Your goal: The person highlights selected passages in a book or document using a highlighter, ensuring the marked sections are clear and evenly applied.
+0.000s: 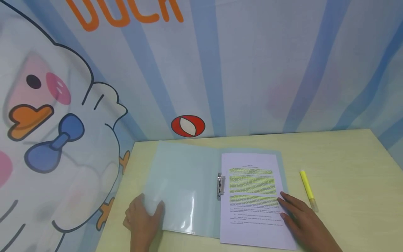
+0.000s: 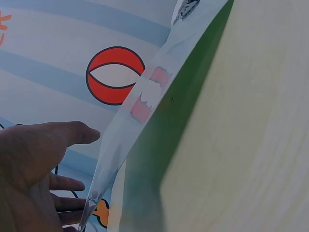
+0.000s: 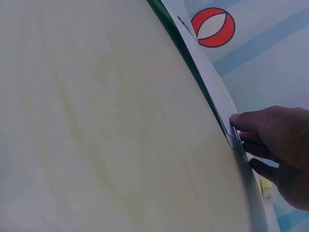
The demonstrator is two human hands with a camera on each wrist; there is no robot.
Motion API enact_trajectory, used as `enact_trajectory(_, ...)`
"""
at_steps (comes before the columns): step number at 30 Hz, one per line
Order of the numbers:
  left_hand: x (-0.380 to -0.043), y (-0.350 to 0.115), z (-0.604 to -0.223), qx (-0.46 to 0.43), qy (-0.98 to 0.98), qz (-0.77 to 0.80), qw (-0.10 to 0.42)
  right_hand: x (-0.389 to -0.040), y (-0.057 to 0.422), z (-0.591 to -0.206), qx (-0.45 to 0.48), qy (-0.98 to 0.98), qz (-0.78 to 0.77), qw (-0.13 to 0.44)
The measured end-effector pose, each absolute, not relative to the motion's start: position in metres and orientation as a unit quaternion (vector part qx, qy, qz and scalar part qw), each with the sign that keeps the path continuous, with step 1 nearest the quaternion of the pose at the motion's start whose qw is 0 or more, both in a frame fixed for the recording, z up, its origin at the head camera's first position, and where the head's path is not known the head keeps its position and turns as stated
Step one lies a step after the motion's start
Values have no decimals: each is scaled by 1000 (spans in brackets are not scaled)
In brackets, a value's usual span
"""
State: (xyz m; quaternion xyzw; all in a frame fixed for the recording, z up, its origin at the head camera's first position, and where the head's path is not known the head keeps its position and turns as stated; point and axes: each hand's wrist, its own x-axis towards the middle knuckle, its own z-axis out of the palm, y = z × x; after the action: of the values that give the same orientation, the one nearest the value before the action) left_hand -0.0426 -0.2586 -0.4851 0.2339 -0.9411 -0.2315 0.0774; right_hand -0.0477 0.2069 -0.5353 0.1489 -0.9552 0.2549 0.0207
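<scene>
A pale blue-green ring binder [image 1: 185, 182] lies spread on the table, its metal clip [image 1: 220, 186] near the spine. On its right side are printed sheets [image 1: 248, 234], the top one carrying yellow highlighted lines. My left hand [image 1: 143, 222] is at the outer edge of the left cover, thumb spread apart from the fingers. In the left wrist view, that thumb stands away from the cover [image 2: 140, 104]. My right hand [image 1: 302, 220] touches the sheets' right edge with extended fingers; the right wrist view shows the thumb at the paper's edge [image 3: 219, 99].
A yellow highlighter [image 1: 306, 185] lies on the light wooden table [image 1: 349, 168], just right of the binder and close to my right hand. Behind the table hangs a blue-striped backdrop [image 1: 252, 70] with a cartoon duck [image 1: 94, 150] at the left.
</scene>
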Motion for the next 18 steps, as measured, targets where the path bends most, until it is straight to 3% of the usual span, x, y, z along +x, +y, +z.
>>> enact_trajectory(18, -39, -254, -454, 233, -940, -226, 106, -47, 207, -534, 155, -955, 251, 37)
